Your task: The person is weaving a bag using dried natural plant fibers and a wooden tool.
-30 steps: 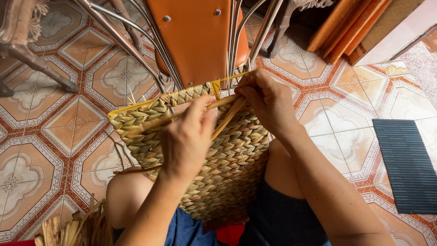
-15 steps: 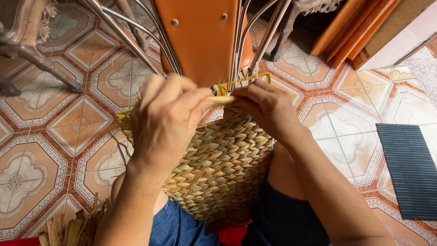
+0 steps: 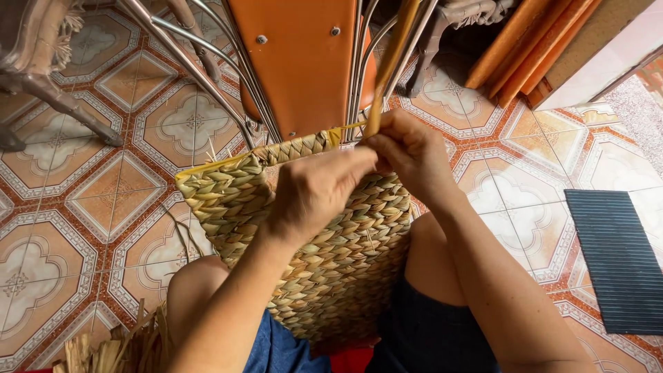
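A woven straw basket (image 3: 331, 255) rests between my knees, its braided rim toward the orange chair. My left hand (image 3: 314, 190) presses on the rim near its right end, fingers curled over the weave. My right hand (image 3: 411, 152) pinches a long tan straw strand (image 3: 390, 62) that rises steeply from the rim's right corner. The two hands touch at the fingertips.
An orange chair (image 3: 304, 65) with chrome legs stands just beyond the basket. Loose dry straw (image 3: 124, 349) lies at the lower left. A dark ribbed mat (image 3: 618, 259) lies on the patterned tile floor (image 3: 76, 200) at the right. Orange boards (image 3: 525, 52) lean at the upper right.
My left hand has slid right along the rim, uncovering the basket's left corner. My right hand has pulled the strand upward, so it now stands steeply.
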